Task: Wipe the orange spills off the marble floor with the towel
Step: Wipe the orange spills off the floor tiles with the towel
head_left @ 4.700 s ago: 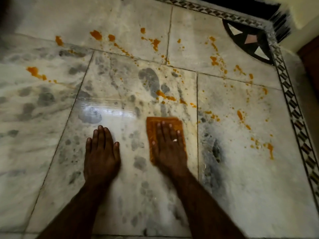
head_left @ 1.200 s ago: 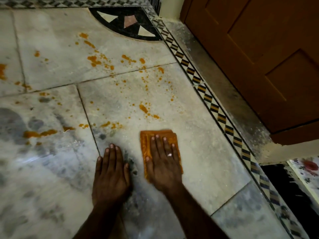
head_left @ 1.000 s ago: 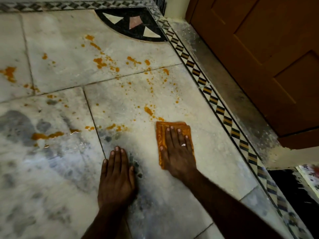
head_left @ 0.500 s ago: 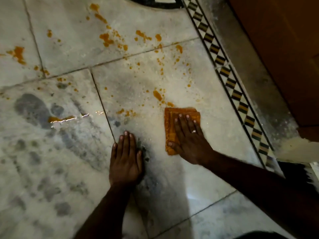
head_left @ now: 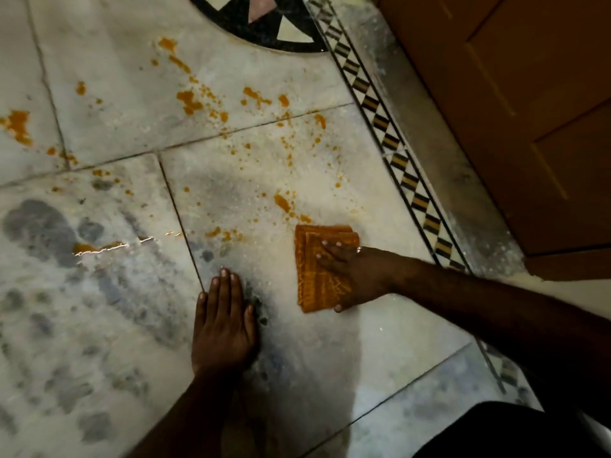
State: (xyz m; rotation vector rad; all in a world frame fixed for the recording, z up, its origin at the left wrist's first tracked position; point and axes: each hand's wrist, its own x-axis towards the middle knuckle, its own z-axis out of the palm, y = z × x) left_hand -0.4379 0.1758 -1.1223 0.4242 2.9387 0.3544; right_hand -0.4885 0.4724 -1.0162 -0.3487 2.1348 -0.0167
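Head view of a marble floor [head_left: 324,352] laid in large pale slabs with grey veining, seen from above by a person leaning on both hands. The right hand [head_left: 360,279] lies flat on a folded orange towel [head_left: 317,285], its fingers [head_left: 330,249] spread and pressing down on the cloth rather than curled around it; a ring shows on one finger. The towel rests on the slab nearest the patterned border strip [head_left: 390,140], its far edge touching the closest of the orange spills [head_left: 284,203]. Further spills scatter across this slab toward the floor's far side, over the slab beyond the joint and onto the slabs at the left edge, where one wet patch [head_left: 96,247] glints. The left hand [head_left: 224,325] is planted palm-down on bare marble just beside the towel's left, fingers extended and together, grasping nothing. A dark inlaid medallion [head_left: 264,28] sits at the far edge of the floor, and a brown wooden door [head_left: 515,120] stands beyond the border strip at the right
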